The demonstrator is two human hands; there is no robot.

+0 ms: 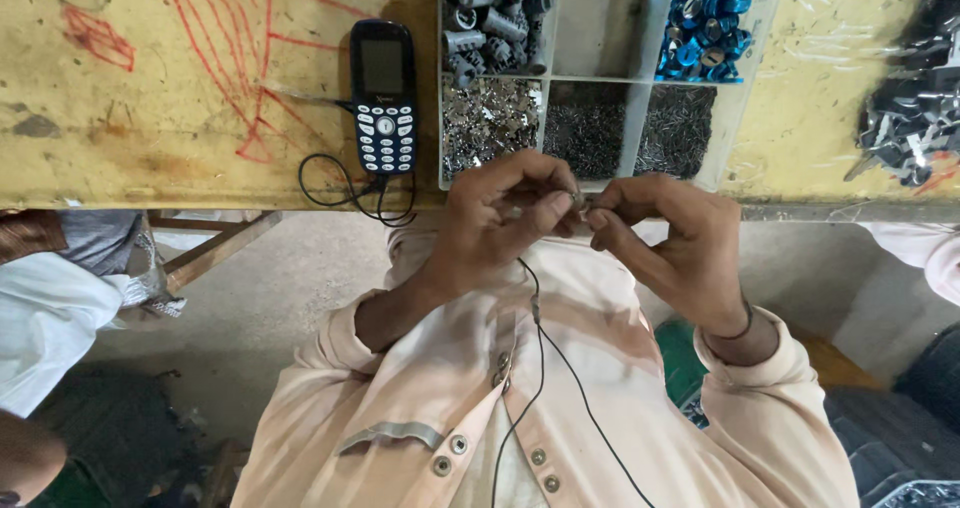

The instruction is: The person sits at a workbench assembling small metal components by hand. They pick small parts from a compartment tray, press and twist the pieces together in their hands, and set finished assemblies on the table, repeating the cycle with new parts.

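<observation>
From the head camera, a small metal part [579, 200] is pinched between the fingertips of the left hand [500, 218] and the right hand [675, 243], both closed narrowly on it, just below the edge of a yellow workbench [180, 118]. A compartmented parts tray [590, 78] is seen just beyond the hands, a keypad phone [384, 96] to its left.

A tiny metal part [580, 200] sits pinched between both hands' fingertips.
</observation>
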